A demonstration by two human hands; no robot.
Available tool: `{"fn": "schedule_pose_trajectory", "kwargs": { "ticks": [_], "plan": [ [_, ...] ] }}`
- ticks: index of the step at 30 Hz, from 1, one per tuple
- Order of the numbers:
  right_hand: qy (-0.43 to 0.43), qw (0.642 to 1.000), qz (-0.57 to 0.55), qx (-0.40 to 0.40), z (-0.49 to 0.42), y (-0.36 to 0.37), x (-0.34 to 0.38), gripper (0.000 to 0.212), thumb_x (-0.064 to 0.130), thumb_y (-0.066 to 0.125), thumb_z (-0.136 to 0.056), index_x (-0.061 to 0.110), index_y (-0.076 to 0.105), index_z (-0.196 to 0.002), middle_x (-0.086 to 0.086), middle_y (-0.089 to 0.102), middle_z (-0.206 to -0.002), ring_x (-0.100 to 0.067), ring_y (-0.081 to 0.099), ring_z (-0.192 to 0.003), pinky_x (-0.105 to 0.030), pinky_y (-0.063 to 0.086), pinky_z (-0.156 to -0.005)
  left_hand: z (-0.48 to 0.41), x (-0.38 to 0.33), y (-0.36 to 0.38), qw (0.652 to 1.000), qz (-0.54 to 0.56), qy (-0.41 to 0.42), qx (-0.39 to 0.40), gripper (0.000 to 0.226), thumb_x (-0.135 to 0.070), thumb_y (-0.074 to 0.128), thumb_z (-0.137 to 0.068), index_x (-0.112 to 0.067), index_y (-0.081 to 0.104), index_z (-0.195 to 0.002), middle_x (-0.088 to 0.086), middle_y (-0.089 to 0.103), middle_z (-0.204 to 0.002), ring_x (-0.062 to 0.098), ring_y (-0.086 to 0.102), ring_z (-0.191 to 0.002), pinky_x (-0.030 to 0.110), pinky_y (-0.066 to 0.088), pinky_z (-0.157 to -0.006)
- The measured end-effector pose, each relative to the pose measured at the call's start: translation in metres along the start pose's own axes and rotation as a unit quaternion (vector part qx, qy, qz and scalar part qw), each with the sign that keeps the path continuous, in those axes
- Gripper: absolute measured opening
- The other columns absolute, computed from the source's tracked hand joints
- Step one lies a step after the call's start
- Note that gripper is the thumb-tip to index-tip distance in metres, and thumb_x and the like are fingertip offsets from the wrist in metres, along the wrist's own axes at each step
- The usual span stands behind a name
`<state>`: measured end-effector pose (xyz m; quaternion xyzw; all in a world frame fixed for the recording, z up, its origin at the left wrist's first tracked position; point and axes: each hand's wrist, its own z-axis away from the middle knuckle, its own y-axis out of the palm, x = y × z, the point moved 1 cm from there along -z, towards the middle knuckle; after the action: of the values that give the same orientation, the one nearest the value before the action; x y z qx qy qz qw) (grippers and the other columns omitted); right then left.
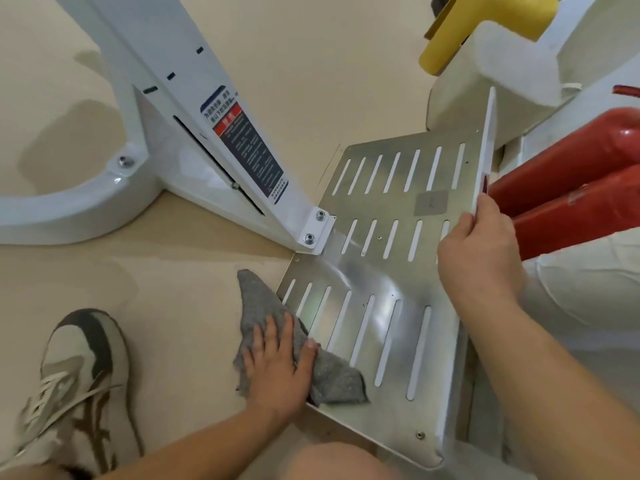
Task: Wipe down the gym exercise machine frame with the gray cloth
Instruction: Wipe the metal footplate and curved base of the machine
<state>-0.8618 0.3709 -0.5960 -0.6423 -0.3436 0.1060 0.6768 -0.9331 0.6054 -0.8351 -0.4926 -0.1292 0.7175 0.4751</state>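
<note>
The gray cloth (258,306) lies across the left edge of the machine's slotted metal footplate (388,271), partly on the beige floor. My left hand (280,368) presses it down with fingers laid flat and thumb on the cloth. My right hand (479,251) grips the footplate's raised white right edge, fingers curled over it. The white machine frame (194,98) rises diagonally at upper left and is bolted to the plate by a small bracket (317,226).
A curved white base foot (69,216) sweeps across the left. Red padded rollers (571,188) sit right of the plate, with a yellow pad (485,29) and white seat parts above. My shoe (79,382) stands lower left, my knee at bottom centre.
</note>
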Motion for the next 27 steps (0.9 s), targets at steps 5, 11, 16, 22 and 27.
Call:
{"fn": "schedule_pose_trajectory", "kwargs": {
  "ticks": [5, 11, 16, 22, 27],
  "plan": [
    [-0.012, 0.999, -0.038, 0.014, 0.01, -0.007, -0.002, 0.039, 0.038, 0.036, -0.109, 0.027, 0.045, -0.145, 0.001, 0.053, -0.139, -0.027, 0.053, -0.126, -0.052, 0.047, -0.099, -0.005, -0.036, -0.003, 0.976, 0.03, 0.212, 0.036, 0.069, -0.082, 0.01, -0.095, -0.057, -0.016, -0.154, -0.025, -0.025, -0.165, 0.006, -0.028, -0.152, 0.046, -0.014, -0.125],
    [-0.05, 0.988, -0.122, 0.078, 0.052, -0.008, -0.017, 0.059, 0.041, 0.04, -0.108, 0.028, 0.021, -0.163, 0.008, 0.025, -0.168, -0.013, 0.023, -0.154, -0.044, 0.026, -0.125, 0.005, -0.048, -0.018, 0.976, -0.006, 0.204, 0.072, 0.077, -0.085, -0.002, -0.088, -0.05, -0.027, -0.152, -0.017, -0.036, -0.162, 0.014, -0.037, -0.149, 0.053, -0.012, -0.125],
    [0.029, 0.96, -0.263, 0.093, 0.064, -0.009, -0.023, 0.052, 0.031, 0.039, -0.111, 0.043, 0.027, -0.159, 0.026, 0.026, -0.164, 0.005, 0.022, -0.149, -0.032, 0.021, -0.126, 0.047, -0.079, -0.003, 0.912, -0.022, 0.408, 0.033, 0.083, -0.076, 0.031, -0.098, -0.035, 0.0, -0.164, -0.003, -0.009, -0.172, 0.032, -0.014, -0.158, 0.06, -0.002, -0.121],
    [0.013, 0.974, -0.204, 0.094, 0.068, -0.011, -0.017, 0.052, 0.028, 0.034, -0.112, 0.041, 0.021, -0.161, 0.024, 0.021, -0.166, 0.004, 0.017, -0.151, -0.025, 0.015, -0.124, 0.023, -0.082, -0.008, 0.871, -0.052, 0.487, 0.029, 0.088, -0.084, 0.039, -0.091, -0.042, 0.01, -0.163, -0.003, -0.003, -0.173, 0.03, -0.005, -0.159, 0.06, 0.004, -0.121],
    [0.013, 0.977, -0.195, 0.09, 0.067, -0.011, -0.015, 0.053, 0.024, 0.033, -0.112, 0.034, 0.02, -0.162, 0.021, 0.02, -0.167, 0.003, 0.016, -0.152, -0.028, 0.014, -0.127, -0.027, -0.095, -0.008, 0.969, -0.105, 0.216, 0.062, 0.099, -0.08, 0.029, -0.091, -0.033, -0.035, -0.151, -0.001, -0.035, -0.163, 0.026, -0.032, -0.152, 0.055, -0.008, -0.125]
  ]
}}
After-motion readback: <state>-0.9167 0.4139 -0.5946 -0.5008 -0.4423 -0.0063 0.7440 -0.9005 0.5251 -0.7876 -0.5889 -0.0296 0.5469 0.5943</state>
